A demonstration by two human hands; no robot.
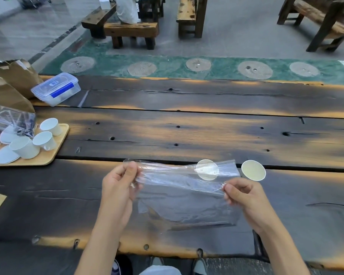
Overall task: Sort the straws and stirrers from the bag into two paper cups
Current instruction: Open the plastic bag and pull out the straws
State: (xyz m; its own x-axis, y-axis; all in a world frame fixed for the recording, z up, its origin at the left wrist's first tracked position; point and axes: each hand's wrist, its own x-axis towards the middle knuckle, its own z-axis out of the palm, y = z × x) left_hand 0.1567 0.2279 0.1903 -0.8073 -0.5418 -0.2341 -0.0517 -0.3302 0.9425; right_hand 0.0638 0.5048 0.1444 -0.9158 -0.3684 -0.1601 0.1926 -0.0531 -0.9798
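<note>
far left: wooden tray (48, 158) holds white cups | your left hand (118, 187) pinches the clear bag (179, 187) at its left edge | bag stretched above the dark table (187, 128) | one paper cup (207, 169) seen through it | your right hand (241, 195) pinches its right edge | second paper cup (253, 170) beyond

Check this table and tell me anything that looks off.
The clear bag stretched between the left hand and right hand looks empty; no straws or stirrers show. On the wooden tray, white cups lie tipped over.
</note>
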